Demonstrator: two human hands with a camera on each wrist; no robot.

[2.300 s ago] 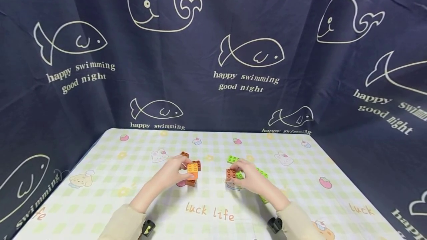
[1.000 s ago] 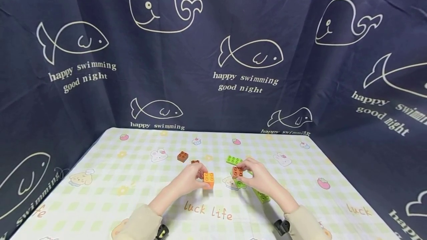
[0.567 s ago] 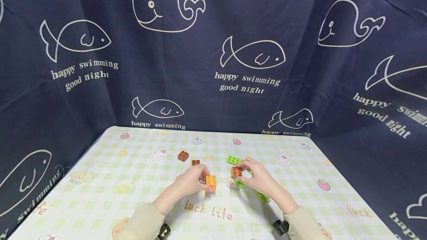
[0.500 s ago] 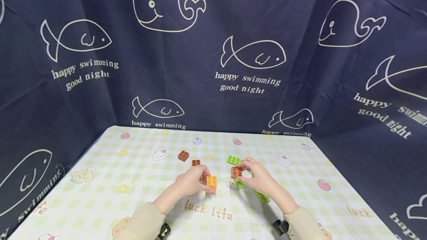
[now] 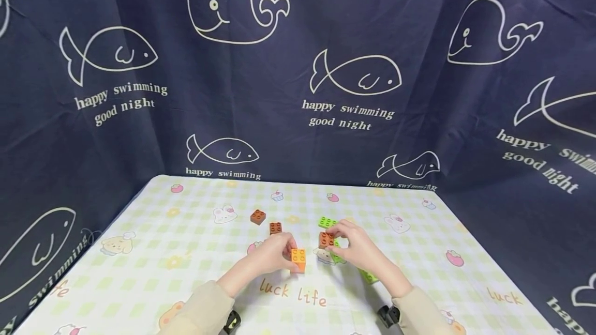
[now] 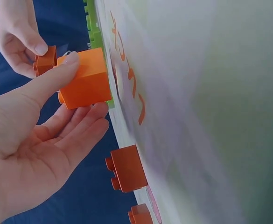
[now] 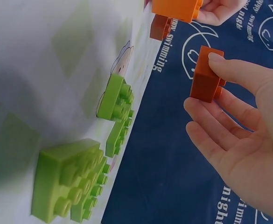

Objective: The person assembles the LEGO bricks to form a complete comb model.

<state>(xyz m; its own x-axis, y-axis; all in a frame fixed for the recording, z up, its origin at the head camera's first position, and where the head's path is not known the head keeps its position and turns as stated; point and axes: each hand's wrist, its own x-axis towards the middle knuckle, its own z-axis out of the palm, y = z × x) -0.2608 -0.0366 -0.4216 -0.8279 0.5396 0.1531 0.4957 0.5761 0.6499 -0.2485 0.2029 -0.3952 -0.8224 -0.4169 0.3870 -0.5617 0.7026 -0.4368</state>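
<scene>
My left hand (image 5: 274,252) pinches an orange toy building brick (image 5: 298,260) between thumb and fingers, studs facing up. In the left wrist view this orange brick (image 6: 86,79) shows its smooth sides, held off the tablecloth. Across from it, my right hand (image 5: 358,244) holds a reddish-brown brick (image 5: 326,240); the right wrist view has that brown brick (image 7: 206,74) raised above the table, the thumb on its side. Green bricks (image 5: 327,222) lie under and around the right hand, partly hidden by it. Beyond the left hand sit two loose brown bricks (image 5: 276,228).
A pale checked tablecloth (image 5: 139,273) with printed cartoons covers the table. Behind and at both sides hangs a dark blue curtain (image 5: 279,118) with fish and whale drawings. Near my right wrist lies a green brick (image 5: 369,276), and several show in the right wrist view.
My left hand has carried the orange brick rightward and nearer, away from the brown bricks, uncovering them. The right hand still holds its brown brick, having shifted only slightly.
</scene>
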